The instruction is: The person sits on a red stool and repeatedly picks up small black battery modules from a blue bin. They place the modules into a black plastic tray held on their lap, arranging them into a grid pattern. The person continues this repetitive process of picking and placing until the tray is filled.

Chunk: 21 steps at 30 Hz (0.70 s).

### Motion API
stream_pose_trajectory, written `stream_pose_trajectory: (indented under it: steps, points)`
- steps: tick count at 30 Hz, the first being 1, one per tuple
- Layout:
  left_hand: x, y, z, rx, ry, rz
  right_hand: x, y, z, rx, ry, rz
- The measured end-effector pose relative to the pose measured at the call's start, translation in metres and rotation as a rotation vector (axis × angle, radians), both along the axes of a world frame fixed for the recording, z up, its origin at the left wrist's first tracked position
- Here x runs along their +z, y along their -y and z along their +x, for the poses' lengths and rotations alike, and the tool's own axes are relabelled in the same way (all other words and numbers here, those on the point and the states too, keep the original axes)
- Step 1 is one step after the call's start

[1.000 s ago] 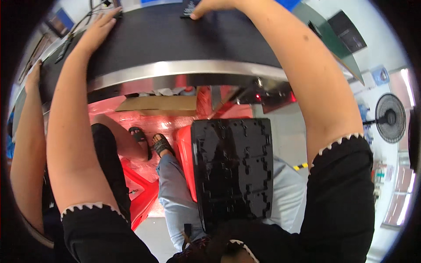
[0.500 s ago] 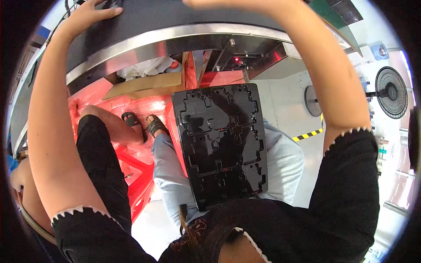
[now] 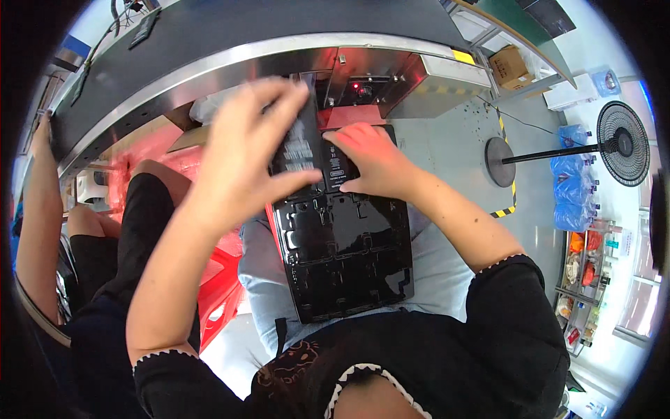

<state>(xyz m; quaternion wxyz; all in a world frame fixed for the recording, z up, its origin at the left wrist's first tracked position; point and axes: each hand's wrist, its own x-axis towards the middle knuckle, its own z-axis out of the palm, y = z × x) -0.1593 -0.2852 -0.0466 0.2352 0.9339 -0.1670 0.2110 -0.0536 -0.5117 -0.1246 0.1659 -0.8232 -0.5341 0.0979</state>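
Observation:
A black plastic tray [image 3: 349, 255] with moulded recesses lies across my lap, its far end below the bench edge. Over the tray's far left part, my left hand [image 3: 241, 150], smeared by motion, has its thumb and fingers around a flat black battery [image 3: 299, 148] with white print. Beside it, my right hand [image 3: 373, 159] grips a second flat black printed battery [image 3: 338, 171] at the tray's far right part, thumb at the near end and fingers at the far end. Whether either battery rests fully in a recess I cannot tell.
A dark workbench [image 3: 293, 24] with a metal edge runs across the far side. Under it sits a metal box with a red light [image 3: 356, 86]. To my left is another person's arm [image 3: 40, 216]. A black fan [image 3: 621, 145] stands at the right.
Both hands have come back from the bench top to the tray's far end. Two black batteries are now in them, over the tray.

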Motion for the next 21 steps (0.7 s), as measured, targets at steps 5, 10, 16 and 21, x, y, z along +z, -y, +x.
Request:
stream_pose_trajectory:
  steps: [5,10,16,21]
  points:
    - [-0.078,0.011,-0.013,0.095,-0.279,-0.001,0.005,-0.011,0.004,-0.037,0.012,-0.126]
    - [-0.102,0.012,-0.017,0.091,-0.296,-0.118,0.008,-0.016,0.004,-0.083,0.0,-0.207]
    - [-0.126,0.021,-0.02,0.164,-0.227,-0.204,0.007,-0.014,0.004,-0.073,0.088,-0.175]
    - [-0.129,0.034,-0.023,0.219,-0.258,-0.214,0.004,-0.009,0.01,-0.038,0.332,-0.169]
